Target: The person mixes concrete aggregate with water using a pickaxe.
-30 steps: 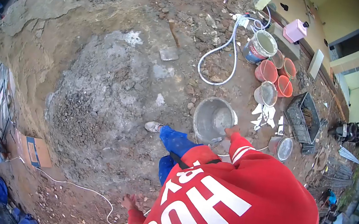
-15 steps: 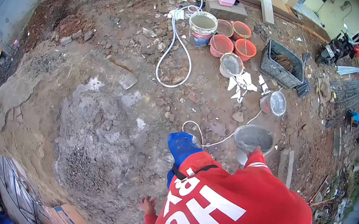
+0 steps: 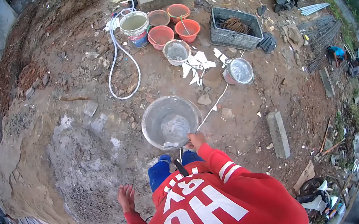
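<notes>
My right hand (image 3: 196, 140) grips the rim of a grey, cement-stained bucket (image 3: 151, 119) at its near right edge. The bucket's mouth faces up toward me, and a pale grey residue coats its bottom. It looks raised off the ground in front of my legs, though its underside is hidden. My left hand (image 3: 126, 197) holds nothing, its fingers stretched out above a heap of grey mix (image 3: 88, 172). A white cord (image 3: 212, 110) runs along the ground behind the bucket.
Several red buckets (image 3: 187, 29) and a paint pail (image 3: 134, 28) stand ahead, near broken white tiles (image 3: 199, 63). A black crate (image 3: 233, 39) holds rusty metal pieces. A hose (image 3: 138, 72) loops at left; a concrete block (image 3: 278, 134) lies right. Another person (image 3: 335, 55) crouches far right.
My right hand has brought the bucket from the right to in front of my legs, and it appears larger. My left hand's fingers are more stretched out. The view has turned right.
</notes>
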`<state>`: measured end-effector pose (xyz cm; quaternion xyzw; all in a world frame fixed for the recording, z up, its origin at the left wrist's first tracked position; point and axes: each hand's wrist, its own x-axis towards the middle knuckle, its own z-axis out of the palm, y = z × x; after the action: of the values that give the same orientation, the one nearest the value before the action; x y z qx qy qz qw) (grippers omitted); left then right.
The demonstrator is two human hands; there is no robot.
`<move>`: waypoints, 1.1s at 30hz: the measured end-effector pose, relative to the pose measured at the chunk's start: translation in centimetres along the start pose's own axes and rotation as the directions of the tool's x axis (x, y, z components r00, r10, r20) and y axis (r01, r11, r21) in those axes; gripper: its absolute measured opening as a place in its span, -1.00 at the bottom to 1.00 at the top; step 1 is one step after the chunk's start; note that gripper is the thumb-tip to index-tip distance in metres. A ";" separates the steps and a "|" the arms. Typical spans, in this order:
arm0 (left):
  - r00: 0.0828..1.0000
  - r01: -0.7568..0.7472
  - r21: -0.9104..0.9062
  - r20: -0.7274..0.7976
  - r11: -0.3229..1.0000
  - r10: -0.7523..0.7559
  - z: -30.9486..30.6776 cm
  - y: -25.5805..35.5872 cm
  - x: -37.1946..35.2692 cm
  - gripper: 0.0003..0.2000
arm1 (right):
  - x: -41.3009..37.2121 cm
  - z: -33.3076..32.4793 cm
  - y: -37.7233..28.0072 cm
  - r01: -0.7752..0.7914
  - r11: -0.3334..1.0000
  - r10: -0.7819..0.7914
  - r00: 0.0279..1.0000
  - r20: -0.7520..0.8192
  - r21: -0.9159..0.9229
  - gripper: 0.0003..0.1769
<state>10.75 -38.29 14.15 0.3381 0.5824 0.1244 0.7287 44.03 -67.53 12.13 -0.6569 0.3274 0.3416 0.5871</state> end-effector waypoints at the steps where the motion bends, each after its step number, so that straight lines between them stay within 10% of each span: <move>1: 0.995 -0.001 0.015 0.095 1.000 -0.001 4.3 2.0 -1.5 -0.47 | -1.6 0.0 -0.5 0.067 0.996 -0.062 0.993 0.096 -0.052 -0.50; 5: 0.960 0.089 0.074 0.258 0.993 -0.105 19.4 6.6 -5.2 -0.42 | -6.1 0.6 -3.9 0.179 0.964 -0.139 0.970 0.201 -0.196 -0.46; 7: 0.959 -0.277 0.519 0.196 0.809 0.203 21.8 6.2 -3.5 -0.41 | -7.5 0.3 -5.9 0.191 0.950 -0.102 0.937 0.333 -0.247 -0.49; 11: 0.893 -0.430 0.351 0.302 0.832 0.334 24.2 8.1 -1.9 -0.40 | -6.1 0.1 -8.1 0.126 0.987 -0.079 0.922 0.380 -0.100 -0.56; 18: 0.947 -0.247 0.418 0.297 0.874 0.126 30.6 11.2 6.2 -0.49 | 3.7 -0.6 -11.5 -0.159 0.847 0.117 0.986 0.115 0.507 -0.67; 24: 0.981 0.130 0.718 0.009 0.684 -0.196 26.5 11.5 21.0 -0.59 | 15.3 -2.6 -14.8 0.040 0.622 0.302 0.909 -0.287 0.782 -0.72; 33: 0.981 0.154 0.829 -0.061 0.537 -0.187 33.4 21.0 30.1 -0.71 | 21.3 -16.3 -23.4 0.371 0.184 0.377 0.828 -0.414 0.910 -0.65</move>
<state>55.08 -17.03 7.65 0.5852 0.5893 -0.2420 0.5016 76.31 -82.15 8.44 -0.1916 0.6245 -0.1572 0.7407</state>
